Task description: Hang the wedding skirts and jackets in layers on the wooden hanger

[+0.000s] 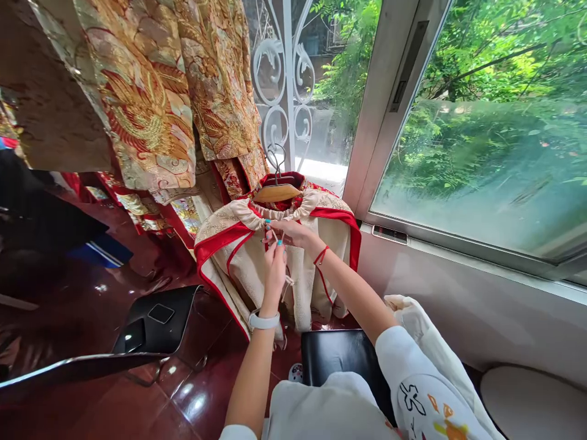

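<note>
A cream garment with red trim [238,244] hangs on a wooden hanger [276,192] in front of me, its neck gathered in a ruffle. My left hand [274,269], with a white watch on the wrist, is raised to the front of the neck, its fingers pinched on a thin cord. My right hand [292,233], a red string round the wrist, pinches the same cord just under the collar. Both hands nearly touch each other.
Gold and red embroidered robes [151,104] hang at the upper left. A white scrolled window grille [284,79] and a large window [481,140] stand behind. A black stool [339,357] is below my arms and a black chair [151,324] stands left on the glossy red floor.
</note>
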The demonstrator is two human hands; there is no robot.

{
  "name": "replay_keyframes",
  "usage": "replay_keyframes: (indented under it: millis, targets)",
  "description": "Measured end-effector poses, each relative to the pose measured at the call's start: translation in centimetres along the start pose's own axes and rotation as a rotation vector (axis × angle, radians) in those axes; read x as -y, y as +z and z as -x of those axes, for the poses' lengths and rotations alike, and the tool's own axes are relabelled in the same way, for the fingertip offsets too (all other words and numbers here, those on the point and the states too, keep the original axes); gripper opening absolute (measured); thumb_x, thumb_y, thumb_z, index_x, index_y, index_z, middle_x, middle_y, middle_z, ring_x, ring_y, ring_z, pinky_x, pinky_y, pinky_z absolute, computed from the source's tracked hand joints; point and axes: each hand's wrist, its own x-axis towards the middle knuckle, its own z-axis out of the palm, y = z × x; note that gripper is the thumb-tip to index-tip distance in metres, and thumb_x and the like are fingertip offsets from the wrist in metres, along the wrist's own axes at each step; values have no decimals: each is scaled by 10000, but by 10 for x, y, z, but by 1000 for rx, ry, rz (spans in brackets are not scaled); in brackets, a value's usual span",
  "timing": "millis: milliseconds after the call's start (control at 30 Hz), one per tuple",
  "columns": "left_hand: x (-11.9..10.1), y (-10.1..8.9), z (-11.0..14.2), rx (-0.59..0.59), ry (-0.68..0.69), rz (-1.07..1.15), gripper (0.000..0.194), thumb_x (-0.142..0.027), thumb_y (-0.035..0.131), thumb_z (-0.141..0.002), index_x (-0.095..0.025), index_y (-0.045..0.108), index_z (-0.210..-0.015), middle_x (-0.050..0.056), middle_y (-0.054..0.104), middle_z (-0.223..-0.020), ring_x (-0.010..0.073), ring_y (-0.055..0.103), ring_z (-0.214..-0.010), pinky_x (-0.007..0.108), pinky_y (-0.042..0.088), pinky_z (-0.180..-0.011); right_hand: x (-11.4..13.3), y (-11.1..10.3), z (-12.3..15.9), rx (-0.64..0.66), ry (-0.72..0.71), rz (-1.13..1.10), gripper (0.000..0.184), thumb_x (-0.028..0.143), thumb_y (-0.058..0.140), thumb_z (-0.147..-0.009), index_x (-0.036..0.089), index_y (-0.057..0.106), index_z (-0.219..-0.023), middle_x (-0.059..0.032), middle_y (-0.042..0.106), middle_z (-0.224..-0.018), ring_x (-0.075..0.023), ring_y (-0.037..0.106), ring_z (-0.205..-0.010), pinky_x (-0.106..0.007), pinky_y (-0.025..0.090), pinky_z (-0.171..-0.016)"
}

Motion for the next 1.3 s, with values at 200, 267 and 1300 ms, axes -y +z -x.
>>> replay_keyframes:
  millis: [200, 267, 1300]
  targets:
    - [-25, -10, 8, 84, -18, 8, 399, -427, 618, -779, -216, 342, -583, -86, 271, -506, 45, 213, -419, 177, 176, -389, -22, -9, 52, -493, -333, 550, 306, 379, 388, -1035, 196, 610, -1138, -86, 670, -1033, -176, 619, -897, -296, 511, -821]
    - [-30, -9, 9, 86, -33, 19, 395, -419, 610, -777, -218, 333, -579, -89, 265, -497, 43, 205, -408, 172, 175, -384, -25, -13, 62, -600, -574, 875, 258, 329, 450, -1020, 238, 596, -1212, -115, 630, -1221, -226, 560, -1091, -354, 466, -939]
    - [-79, -51, -38, 423, 137, -640, 329, -423, 622, -787, -206, 534, -557, -2, 529, -595, 160, 446, -618, 251, 357, -580, -20, -36, 35, -197, -844, 1168, 401, 170, 379, -970, 201, 627, -1284, -115, 662, -1068, -250, 533, -1010, -382, 442, -905]
